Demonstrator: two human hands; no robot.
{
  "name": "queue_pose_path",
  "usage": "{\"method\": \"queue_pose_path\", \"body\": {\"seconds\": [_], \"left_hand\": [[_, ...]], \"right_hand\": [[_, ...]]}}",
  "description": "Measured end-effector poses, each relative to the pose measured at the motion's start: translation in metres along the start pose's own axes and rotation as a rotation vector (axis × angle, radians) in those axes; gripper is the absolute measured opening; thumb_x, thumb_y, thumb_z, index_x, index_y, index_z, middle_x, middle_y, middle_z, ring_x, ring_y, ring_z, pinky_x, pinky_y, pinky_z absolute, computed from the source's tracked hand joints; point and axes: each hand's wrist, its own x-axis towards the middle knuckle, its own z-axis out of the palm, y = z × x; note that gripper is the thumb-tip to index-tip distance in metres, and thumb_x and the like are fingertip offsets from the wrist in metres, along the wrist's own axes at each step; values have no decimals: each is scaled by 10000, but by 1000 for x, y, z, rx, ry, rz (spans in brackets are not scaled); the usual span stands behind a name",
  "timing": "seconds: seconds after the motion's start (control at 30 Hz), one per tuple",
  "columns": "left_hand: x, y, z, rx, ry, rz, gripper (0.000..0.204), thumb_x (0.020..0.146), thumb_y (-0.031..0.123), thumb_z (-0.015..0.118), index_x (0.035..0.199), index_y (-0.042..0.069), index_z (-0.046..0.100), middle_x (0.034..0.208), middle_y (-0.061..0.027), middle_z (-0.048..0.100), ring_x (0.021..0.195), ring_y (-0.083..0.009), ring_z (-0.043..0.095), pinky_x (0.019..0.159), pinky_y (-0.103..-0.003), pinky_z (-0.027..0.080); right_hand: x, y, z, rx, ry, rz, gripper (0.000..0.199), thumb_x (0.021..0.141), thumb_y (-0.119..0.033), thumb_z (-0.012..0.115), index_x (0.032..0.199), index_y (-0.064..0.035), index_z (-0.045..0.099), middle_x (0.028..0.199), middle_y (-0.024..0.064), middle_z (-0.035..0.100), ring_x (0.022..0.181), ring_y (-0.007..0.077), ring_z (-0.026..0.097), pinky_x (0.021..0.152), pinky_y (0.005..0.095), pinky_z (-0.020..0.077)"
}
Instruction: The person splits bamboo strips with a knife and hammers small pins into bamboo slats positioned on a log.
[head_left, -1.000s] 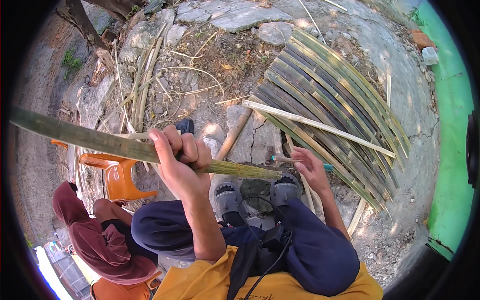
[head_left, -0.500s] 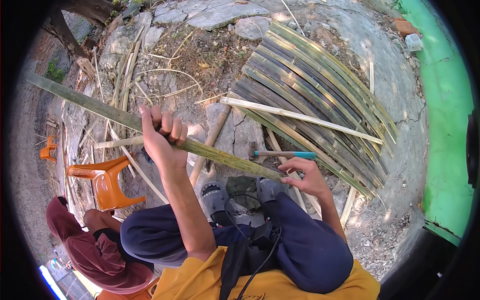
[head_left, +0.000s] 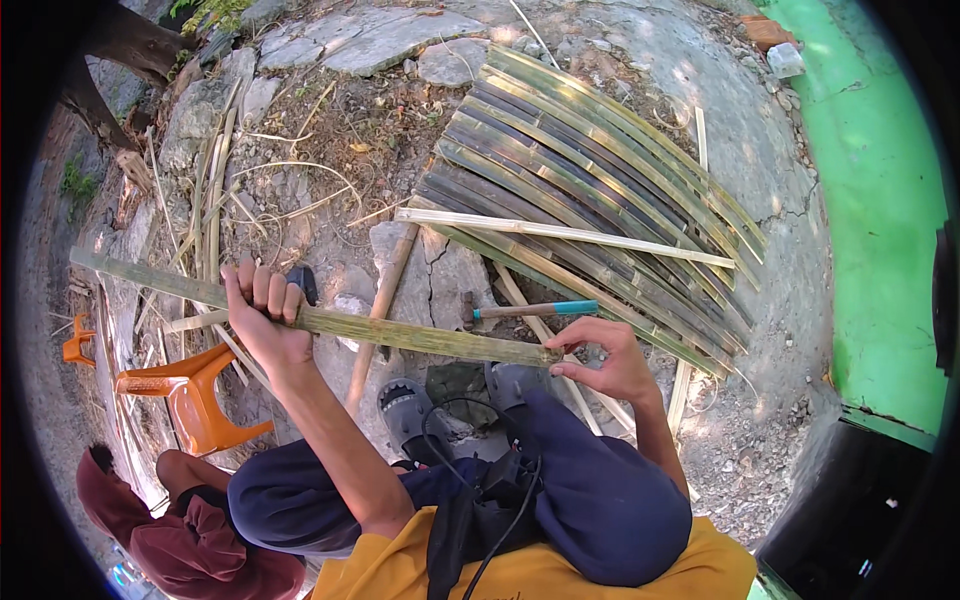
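A long, flat green-brown bamboo strip [head_left: 420,337] runs slantwise across in front of me, its far left end raised a little. My left hand [head_left: 268,312] is wrapped round the strip left of its middle, fingers curled over the top. At the strip's right end, my right hand [head_left: 605,358] pinches it between thumb and fingertips. Just beyond that hand, a hammer [head_left: 530,311] with a teal grip lies on the ground. Behind my left hand shows a small black object [head_left: 302,285], partly hidden, whose kind I cannot make out.
Many split bamboo slats [head_left: 590,190] lie side by side at the right, a pale strip [head_left: 570,237] across them. An orange plastic stool [head_left: 200,400] stands at the left, near a seated person in a maroon hood [head_left: 200,535]. A green wall [head_left: 870,200] borders the right.
The strip has turned flatter, its far left end dropping lower in the picture. My left hand has moved left and slightly down; my right hand stays at the strip's end. The view has shifted somewhat.
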Motion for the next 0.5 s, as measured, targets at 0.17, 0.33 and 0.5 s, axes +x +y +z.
{"method": "queue_pose_path", "body": {"seconds": [0.17, 0.33, 0.5], "left_hand": [[4, 3, -9, -98, -58, -31, 429, 1131, 313, 390, 739, 162, 304, 601, 56, 181, 468, -68, 132, 377, -252, 160], [8, 5, -18, -156, -96, -50, 427, 1134, 306, 378, 741, 161, 296, 607, 51, 179, 475, -74, 129, 381, -254, 160], [7, 2, -22, -178, -100, -43, 436, 1137, 316, 364, 737, 160, 294, 605, 48, 178, 479, -80, 124, 383, -259, 159]], "right_hand": [[-2, -12, -5, -5, 32, -40, 284, 727, -74, 888, 991, -47, 787, 974, 90, 771, 850, 208, 730, 786, 318, 576], [-2, -13, -11, -36, 44, -138, 214, 747, -72, 874, 943, -63, 787, 966, 56, 759, 884, 209, 726, 815, 310, 580], [1, -19, -9, -201, 122, -187, 181, 746, -76, 871, 896, -72, 771, 998, 44, 730, 971, 231, 709, 831, 338, 578]]}}
